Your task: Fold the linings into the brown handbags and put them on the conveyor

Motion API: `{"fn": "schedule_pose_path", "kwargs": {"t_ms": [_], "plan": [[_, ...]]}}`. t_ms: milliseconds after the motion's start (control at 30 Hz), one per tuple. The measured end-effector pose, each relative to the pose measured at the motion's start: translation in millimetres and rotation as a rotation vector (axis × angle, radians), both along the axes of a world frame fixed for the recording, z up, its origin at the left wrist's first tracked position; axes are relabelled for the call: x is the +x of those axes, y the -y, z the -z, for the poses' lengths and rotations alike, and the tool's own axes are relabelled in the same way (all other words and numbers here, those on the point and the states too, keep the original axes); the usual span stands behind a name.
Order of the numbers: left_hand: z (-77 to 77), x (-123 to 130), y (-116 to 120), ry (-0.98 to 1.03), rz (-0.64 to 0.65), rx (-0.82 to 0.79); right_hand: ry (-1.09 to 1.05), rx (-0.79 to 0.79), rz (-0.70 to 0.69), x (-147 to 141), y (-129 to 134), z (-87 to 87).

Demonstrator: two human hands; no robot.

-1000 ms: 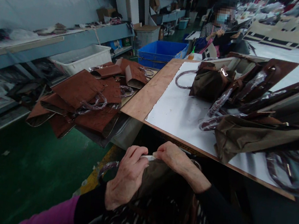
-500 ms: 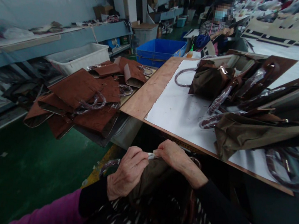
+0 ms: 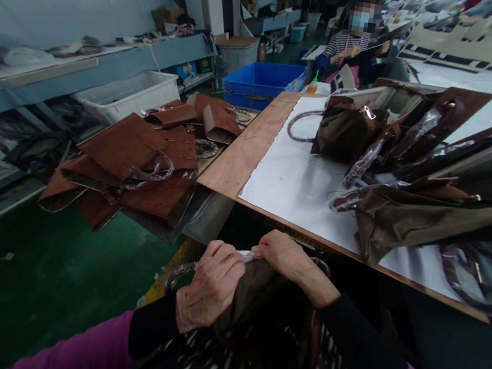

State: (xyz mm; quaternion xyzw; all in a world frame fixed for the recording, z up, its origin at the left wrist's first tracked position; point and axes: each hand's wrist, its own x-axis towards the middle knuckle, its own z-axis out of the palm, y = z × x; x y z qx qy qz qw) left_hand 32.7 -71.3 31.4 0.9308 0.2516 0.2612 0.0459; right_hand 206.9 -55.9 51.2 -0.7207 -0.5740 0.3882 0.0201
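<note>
A soft, dark olive-brown cloth bag (image 3: 251, 287) with its mouth up sits in the person's lap, just in front of the near edge of the flat wooden bench (image 3: 232, 161), close to its near left corner. A thin white strip (image 3: 245, 256) shows at the top of the bag, between the two hands. The left hand (image 3: 212, 284) is curled, with its fingers bent down over the strip's left end and the bag's top. The right hand (image 3: 285, 257) is bent too, and its thumb and finger pinch the strip's other end. A round brown handle in shiny clear wrap (image 3: 181, 272) pokes out beside the left hand.

A big sheet of white paper (image 3: 278, 180) covers most of the bench and leaves a bare wood band along the left edge. More brown and olive bags (image 3: 401, 223) lean and lie on the paper; the closest one reaches the near edge. A little bottle with a green tip (image 3: 312, 86) stands by the far left corner.

Left of the bench is a messy pile of red-brown bags (image 3: 140, 150).
</note>
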Motion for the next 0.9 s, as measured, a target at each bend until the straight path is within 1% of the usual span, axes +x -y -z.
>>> {"fn": "schedule_pose_path", "kwargs": {"t_ms": [133,233,400,467,567,667,733,833,900], "plan": [[-0.6,1.6,2.7,-0.035,-0.044,-0.036,-0.013,-0.008,0.004,-1.4,0.9,-6.5],[-4.4,3.5,4.0,-0.034,-0.100,-0.095,-0.018,-0.013,0.011,-2.2,1.7,-11.0],[-10.7,10.8,3.9,-0.054,-0.181,-0.208,-0.032,-0.001,0.027,-2.2,2.2,-11.7],[-10.2,13.1,2.8,-0.031,-0.223,-0.273,-0.047,0.018,0.030,-1.3,2.7,-10.2],[-5.8,14.5,0.6,0.071,-0.284,-0.362,-0.111,0.051,0.009,1.2,3.7,-6.8],[-0.5,14.4,-1.2,0.164,-0.286,-0.374,-0.183,0.064,-0.020,4.6,4.1,-2.8],[1.5,14.3,-2.5,0.188,-0.277,-0.391,-0.207,0.063,-0.028,7.0,4.1,-0.9],[1.0,14.2,-5.8,0.214,-0.268,-0.472,-0.245,0.081,-0.044,10.9,5.1,0.6],[-1.1,13.2,-9.7,0.226,-0.280,-0.513,-0.307,0.097,-0.058,13.6,7.0,1.9]]}}
